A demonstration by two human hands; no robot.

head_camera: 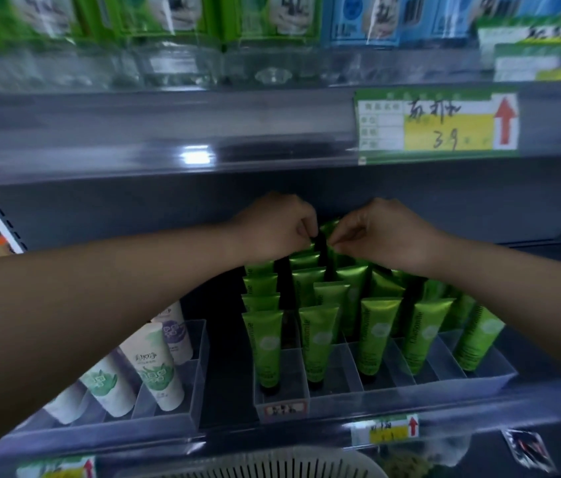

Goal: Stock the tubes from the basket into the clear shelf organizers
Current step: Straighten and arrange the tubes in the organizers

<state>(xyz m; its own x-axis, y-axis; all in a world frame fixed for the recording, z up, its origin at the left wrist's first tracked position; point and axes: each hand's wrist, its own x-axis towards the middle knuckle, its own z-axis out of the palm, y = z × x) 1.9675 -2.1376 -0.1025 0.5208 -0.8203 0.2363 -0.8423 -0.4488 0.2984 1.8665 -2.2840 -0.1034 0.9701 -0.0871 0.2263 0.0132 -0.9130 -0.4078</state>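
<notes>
Facing dark store shelving, looking down onto the middle shelf. Pinching the crimped top of a green tube (pixel 329 226) far back in the clear organizer (pixel 410 391), with the left hand (pixel 279 225) and the right hand (pixel 375 232) both curled onto it, fingertips nearly meeting and forearms reaching in from either side. Holding that tube upright over the rear of a middle lane, just behind the rows of more green tubes (pixel 375 332) standing cap-down in the lanes. Finding, further left and apart on the same shelf, a second organizer (pixel 168 419) carrying white tubes (pixel 158 367) with green and purple prints, all leaning back. Catching a green-and-yellow price label (pixel 436 122) with a red arrow on the shelf edge above, and blurred green and blue boxes (pixel 168 12) higher up. Glimpsing a smaller label (pixel 386 431) on the shelf edge below the organizer, and the rim of a pale slotted basket (pixel 272 467) at the very bottom.
</notes>
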